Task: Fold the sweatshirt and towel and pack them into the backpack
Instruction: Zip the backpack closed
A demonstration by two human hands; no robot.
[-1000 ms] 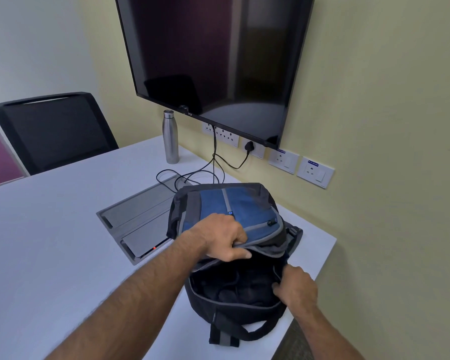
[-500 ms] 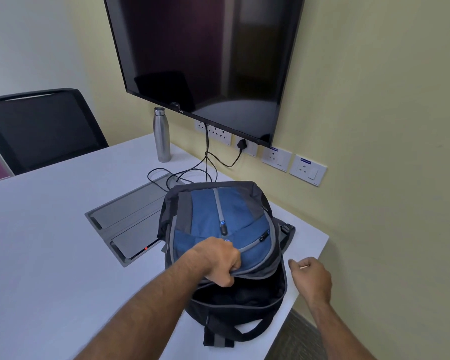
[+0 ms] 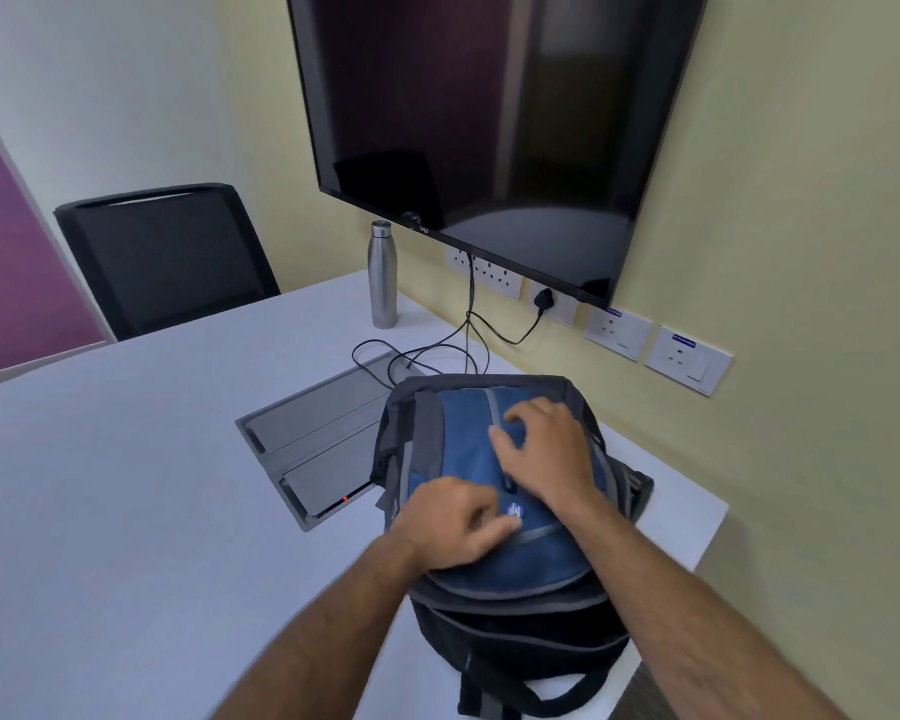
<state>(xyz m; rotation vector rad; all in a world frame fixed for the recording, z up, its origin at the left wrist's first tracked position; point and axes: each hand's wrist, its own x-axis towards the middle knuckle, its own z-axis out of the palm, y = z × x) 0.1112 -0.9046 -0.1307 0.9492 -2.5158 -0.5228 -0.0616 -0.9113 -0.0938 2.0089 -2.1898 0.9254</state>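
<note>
**A:** Where does the backpack [image 3: 494, 491] sit, and why there?

**B:** It lies on its back at the near right corner of the white tabletop [image 3: 126, 485], blue front panel facing up, top handle hanging over the near edge. That puts the mouth of the main compartment toward the person, which I judge handy for closing it.

**A:** What are the hands doing on it?

**B:** The left hand [image 3: 450, 524] rests on the lower part of the blue panel, fingers bent, thumb and fingertips close by the round logo badge [image 3: 514, 510]. Whether it pinches a zip pull there I cannot tell; it is blurred. The right hand [image 3: 546, 449] lies higher up with fingers spread and lightly arched, pressing on the fabric, gripping nothing.

**A:** Why press?

**B:** My reading: to flatten the front flap over what is packed inside so the bag can be zipped. A dark gap shows between the flap and the black body below it, so the compartment does not look fully closed.

**A:** And the sweatshirt and towel?

**B:** Neither is visible anywhere. Probably inside the bag, but that is a guess.

**A:** Anything nearby that matters?

**B:** A steel water bottle [image 3: 383, 275] stands well beyond the bag by the wall, black cables [image 3: 437, 350] run from the sockets to a grey hatch panel [image 3: 313, 433] set in the tabletop just left of the bag. A black chair [image 3: 167, 252] stands at the far side.
</note>
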